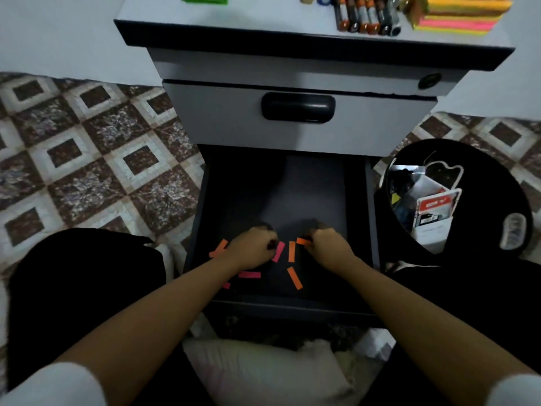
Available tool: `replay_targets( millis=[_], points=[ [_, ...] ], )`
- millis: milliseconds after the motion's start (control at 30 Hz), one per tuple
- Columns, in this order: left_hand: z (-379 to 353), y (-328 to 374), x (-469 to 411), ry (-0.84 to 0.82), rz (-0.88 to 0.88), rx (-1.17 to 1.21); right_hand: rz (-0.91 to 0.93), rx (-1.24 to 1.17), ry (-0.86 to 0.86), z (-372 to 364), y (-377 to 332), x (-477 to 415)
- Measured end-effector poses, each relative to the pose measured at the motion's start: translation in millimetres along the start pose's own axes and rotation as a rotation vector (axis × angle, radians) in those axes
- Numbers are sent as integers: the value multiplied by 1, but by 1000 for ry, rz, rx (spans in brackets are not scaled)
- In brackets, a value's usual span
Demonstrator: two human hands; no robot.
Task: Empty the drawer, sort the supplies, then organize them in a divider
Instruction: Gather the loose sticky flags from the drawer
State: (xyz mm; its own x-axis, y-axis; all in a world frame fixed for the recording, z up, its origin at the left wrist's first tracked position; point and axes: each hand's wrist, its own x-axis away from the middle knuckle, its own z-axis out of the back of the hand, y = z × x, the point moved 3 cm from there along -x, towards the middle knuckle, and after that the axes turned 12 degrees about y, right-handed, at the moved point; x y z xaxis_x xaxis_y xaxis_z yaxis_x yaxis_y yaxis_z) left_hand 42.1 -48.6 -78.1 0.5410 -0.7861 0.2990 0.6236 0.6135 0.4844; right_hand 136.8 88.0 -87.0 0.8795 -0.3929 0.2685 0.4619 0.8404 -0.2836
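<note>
The lower drawer of a grey cabinet stands pulled out, dark inside. Several small orange and pink paper strips lie on its floor near the front, such as an orange strip and a pink strip. My left hand rests on the drawer floor with fingers curled, touching a pink strip. My right hand pinches the end of an orange strip. On the cabinet top stand several batteries and a stack of coloured sticky notes.
A black round bin with packaging inside stands right of the drawer. The upper drawer with a black handle is closed. A patterned tile floor lies left. A pale cushion sits below the drawer front, between my knees.
</note>
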Motion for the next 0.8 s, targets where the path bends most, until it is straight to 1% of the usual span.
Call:
replay_targets(
  millis=[167,267,367,467,500,667,800],
  points=[
    [-13,0,-5,-16,6,-66,-25,60,26,-10,0,-2],
    [-11,-6,-8,-28,14,-67,-13,82,5,-13,-1,-4],
    [-2,-18,-7,22,53,-65,-3,70,-18,-11,0,-5],
    [5,-36,-2,128,181,-130,33,77,-34,-10,-1,-3],
    [5,-41,2,141,232,-152,46,79,-35,-9,-1,-3],
    [-4,-53,24,74,387,-251,142,65,-2,-7,-5,-5],
    [-8,-59,29,104,437,-265,244,86,-37,-9,-10,-3]
  ],
)
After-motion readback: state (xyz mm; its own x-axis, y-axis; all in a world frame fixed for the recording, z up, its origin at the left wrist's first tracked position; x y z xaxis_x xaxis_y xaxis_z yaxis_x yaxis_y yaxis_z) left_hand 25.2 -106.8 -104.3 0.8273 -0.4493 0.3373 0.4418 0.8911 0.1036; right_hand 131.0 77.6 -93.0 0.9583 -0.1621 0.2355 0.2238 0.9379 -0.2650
